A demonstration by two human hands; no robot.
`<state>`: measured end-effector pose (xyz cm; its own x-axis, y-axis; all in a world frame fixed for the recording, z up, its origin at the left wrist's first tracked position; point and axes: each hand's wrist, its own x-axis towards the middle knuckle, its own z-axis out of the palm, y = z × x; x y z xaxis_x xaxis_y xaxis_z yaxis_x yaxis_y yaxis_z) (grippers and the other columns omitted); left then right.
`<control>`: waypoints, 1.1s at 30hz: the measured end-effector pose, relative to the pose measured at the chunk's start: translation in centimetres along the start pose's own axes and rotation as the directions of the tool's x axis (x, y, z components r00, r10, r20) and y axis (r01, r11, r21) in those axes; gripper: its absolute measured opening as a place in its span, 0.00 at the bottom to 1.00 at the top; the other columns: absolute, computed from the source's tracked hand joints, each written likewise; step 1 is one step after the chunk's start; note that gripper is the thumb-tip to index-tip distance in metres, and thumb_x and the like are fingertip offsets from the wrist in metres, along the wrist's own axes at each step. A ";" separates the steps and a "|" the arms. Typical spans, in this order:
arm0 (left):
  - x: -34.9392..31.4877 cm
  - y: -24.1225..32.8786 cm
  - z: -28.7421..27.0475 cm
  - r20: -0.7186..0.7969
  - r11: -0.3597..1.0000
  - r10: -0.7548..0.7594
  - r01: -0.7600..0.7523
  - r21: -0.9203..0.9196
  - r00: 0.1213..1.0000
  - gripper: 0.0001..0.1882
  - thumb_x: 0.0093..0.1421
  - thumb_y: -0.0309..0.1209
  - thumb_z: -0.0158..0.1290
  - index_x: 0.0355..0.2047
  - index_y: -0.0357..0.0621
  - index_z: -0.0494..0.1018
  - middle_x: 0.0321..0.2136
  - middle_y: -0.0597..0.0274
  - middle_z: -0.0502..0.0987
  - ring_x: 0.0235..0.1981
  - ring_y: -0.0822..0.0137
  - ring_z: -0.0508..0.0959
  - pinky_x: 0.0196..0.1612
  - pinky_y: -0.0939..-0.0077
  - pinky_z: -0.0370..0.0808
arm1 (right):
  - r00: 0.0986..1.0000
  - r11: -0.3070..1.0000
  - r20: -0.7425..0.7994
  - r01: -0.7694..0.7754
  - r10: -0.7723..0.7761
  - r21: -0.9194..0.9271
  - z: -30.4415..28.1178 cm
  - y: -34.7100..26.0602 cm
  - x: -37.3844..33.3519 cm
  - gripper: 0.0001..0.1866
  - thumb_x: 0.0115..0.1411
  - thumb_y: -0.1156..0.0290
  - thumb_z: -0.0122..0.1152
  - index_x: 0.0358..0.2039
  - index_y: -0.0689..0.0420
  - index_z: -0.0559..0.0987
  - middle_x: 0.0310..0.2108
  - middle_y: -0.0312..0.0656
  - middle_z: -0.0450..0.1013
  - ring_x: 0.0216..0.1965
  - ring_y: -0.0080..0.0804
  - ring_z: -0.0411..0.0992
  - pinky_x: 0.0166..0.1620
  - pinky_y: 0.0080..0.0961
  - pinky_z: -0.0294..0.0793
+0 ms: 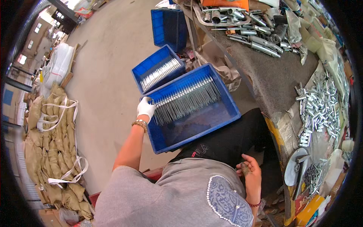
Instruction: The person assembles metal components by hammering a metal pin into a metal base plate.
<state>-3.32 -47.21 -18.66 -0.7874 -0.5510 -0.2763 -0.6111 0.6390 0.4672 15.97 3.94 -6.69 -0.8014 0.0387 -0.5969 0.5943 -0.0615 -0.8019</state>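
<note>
A large blue plastic bin (189,142) lies across my lap, slightly tilted. Along its far side runs a row of thin metal rods (185,98), with bright ends away from me and dark ends toward me. My left hand (145,109), in a white glove, is closed over the bin's far left corner, by the left end of the rods; its fingertips are partly hidden. Near my right thigh is my bare right hand (250,172), its fingers loosely bent and apart, nothing visible in it. Its thumb tip looks dark.
Beyond the bin stand a smaller blue bin (138,79) of bright metal pieces and another blue bin (162,28). The workbench (264,81) on the right carries metal tubes (261,41), small metal fittings (317,106) and a hammer (300,176). Tan sacks (56,147) lie left.
</note>
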 end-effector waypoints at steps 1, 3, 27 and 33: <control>0.6 -0.2 0.0 0.004 1.000 0.002 -0.002 0.003 1.000 0.26 0.58 0.30 0.64 0.59 0.44 0.80 0.52 0.44 0.85 0.56 0.48 0.85 0.61 0.58 0.79 | 1.000 1.000 -0.003 -0.003 0.003 0.003 0.1 0.0 0.0 0.21 0.75 0.79 0.55 0.66 0.59 0.76 0.43 0.40 0.81 0.38 0.23 0.77 0.45 0.23 0.78; 1.5 -0.6 0.3 0.011 0.987 -0.091 0.089 0.132 0.996 0.23 0.61 0.32 0.63 0.58 0.47 0.80 0.54 0.44 0.85 0.57 0.45 0.84 0.61 0.55 0.79 | 0.999 0.999 -0.009 -0.035 0.035 0.022 0.3 -0.1 0.0 0.21 0.75 0.79 0.55 0.66 0.59 0.76 0.43 0.40 0.81 0.38 0.23 0.77 0.45 0.23 0.78; 1.5 2.9 -1.4 -0.113 0.933 0.197 -0.151 0.327 0.974 0.14 0.70 0.40 0.58 0.48 0.48 0.85 0.48 0.44 0.85 0.52 0.43 0.85 0.57 0.51 0.81 | 0.998 0.996 -0.054 -0.032 0.036 0.084 -0.8 1.9 0.4 0.18 0.76 0.79 0.53 0.64 0.59 0.78 0.42 0.40 0.80 0.36 0.23 0.77 0.43 0.24 0.79; 1.9 4.9 -6.6 -0.266 0.986 0.166 -0.160 0.044 0.950 0.15 0.71 0.42 0.57 0.48 0.49 0.85 0.44 0.48 0.87 0.48 0.47 0.86 0.52 0.58 0.81 | 0.998 0.997 -0.061 -0.008 0.013 0.073 -1.8 2.8 1.4 0.18 0.77 0.78 0.54 0.64 0.58 0.78 0.41 0.39 0.81 0.36 0.23 0.77 0.42 0.23 0.79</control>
<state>-7.28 -48.66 -11.30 -0.8275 -0.5602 0.0384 -0.4803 0.7417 0.4682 16.64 5.62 -9.77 -0.7882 0.0992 -0.6074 0.5943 -0.1340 -0.7930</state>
